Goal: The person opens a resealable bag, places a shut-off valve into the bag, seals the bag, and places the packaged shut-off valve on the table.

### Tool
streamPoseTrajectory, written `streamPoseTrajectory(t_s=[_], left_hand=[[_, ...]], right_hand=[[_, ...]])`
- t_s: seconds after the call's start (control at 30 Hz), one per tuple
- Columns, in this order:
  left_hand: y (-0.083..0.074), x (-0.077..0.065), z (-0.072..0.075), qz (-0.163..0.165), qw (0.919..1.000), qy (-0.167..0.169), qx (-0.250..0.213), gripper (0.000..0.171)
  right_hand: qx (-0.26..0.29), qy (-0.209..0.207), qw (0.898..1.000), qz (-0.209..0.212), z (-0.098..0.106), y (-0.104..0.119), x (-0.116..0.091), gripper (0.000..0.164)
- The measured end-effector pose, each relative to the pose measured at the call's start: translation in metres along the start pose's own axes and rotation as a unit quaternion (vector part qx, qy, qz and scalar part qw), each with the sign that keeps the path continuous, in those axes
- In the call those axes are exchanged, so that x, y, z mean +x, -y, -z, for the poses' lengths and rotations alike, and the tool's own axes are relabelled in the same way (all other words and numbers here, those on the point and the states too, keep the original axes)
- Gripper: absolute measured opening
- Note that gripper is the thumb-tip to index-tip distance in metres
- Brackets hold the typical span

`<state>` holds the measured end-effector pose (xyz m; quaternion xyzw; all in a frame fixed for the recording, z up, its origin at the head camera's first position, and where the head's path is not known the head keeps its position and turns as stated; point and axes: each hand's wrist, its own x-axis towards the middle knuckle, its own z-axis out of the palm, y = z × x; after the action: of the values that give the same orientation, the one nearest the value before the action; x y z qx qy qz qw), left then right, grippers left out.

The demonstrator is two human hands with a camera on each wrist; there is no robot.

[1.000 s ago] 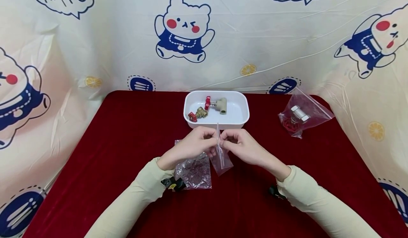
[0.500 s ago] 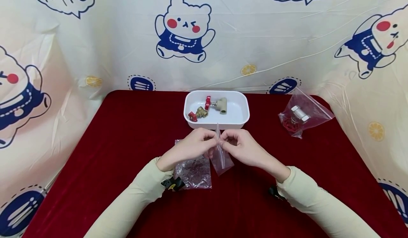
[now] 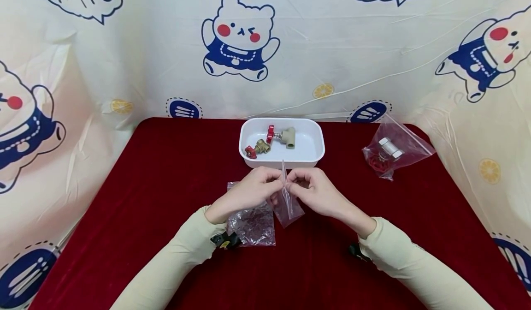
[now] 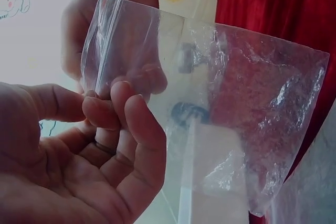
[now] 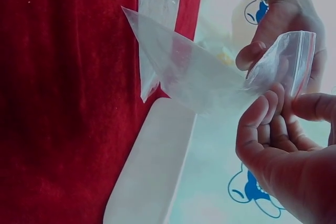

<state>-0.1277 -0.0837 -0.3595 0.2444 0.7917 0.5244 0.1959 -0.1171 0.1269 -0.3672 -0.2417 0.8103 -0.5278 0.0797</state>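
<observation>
A clear zip-lock bag (image 3: 289, 212) hangs between the two hands, its zip edge up; nothing shows inside it. My left hand (image 3: 254, 187) pinches one side of the bag near the zip, thumb against fingertips. On the opposite side my right hand (image 3: 321, 192) pinches it close to the same spot. In the left wrist view the bag (image 4: 268, 93) spreads out flat past the left hand's curled fingers (image 4: 144, 135). The right wrist view shows a red line along the zip of the bag (image 5: 281, 64). Beneath the left hand, a second clear bag (image 3: 253, 224) lies on the cloth.
Just beyond the hands stands a white tray (image 3: 311, 155). In it lie a brass valve (image 3: 262, 146) with a red handle and a beige tee valve (image 3: 287, 137). At the right, a clear bag (image 3: 408, 146) holds a metal valve (image 3: 390, 148) with a red handwheel. Dark red cloth (image 3: 174, 171) covers the table.
Both hands keep their pinch on the bag in nearly the same place. The bag's lower end shifts slightly; the tray, the valves and the other bags have not moved.
</observation>
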Motion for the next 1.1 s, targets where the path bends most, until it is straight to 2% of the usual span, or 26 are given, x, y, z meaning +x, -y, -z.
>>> streamPoseTrajectory(t_s=[0.17,0.37,0.6,0.77,0.93,1.1], left_hand=[[0.0010,0.0001,-0.0003,0.001,0.9996,0.003,-0.027,0.026],[0.0013,0.0009,-0.0030,-0.011,0.9996,-0.014,0.022,0.031],[-0.0009,0.0010,-0.0050,0.000,0.9994,-0.023,0.025,0.039],[0.0005,0.0017,-0.0027,-0.006,0.9986,-0.031,0.043,0.036],[0.0009,0.0013,-0.0004,0.005,0.9983,-0.032,0.049,0.030],[0.0008,0.0016,-0.0001,-0.003,0.9979,-0.026,0.059,0.028]], right_hand=[[0.010,-0.005,1.000,-0.004,-0.0005,0.0004,0.0002,0.012],[-0.006,-0.018,1.000,-0.006,-0.0017,0.0013,0.0000,0.011],[-0.032,-0.021,0.999,-0.004,-0.0023,0.0026,-0.0004,0.012],[-0.038,-0.028,0.999,0.001,-0.0009,0.0007,-0.0004,0.013],[-0.052,-0.038,0.998,0.000,-0.0003,-0.0006,-0.0009,0.015],[-0.058,-0.040,0.998,0.002,-0.0012,0.0036,-0.0007,0.009]])
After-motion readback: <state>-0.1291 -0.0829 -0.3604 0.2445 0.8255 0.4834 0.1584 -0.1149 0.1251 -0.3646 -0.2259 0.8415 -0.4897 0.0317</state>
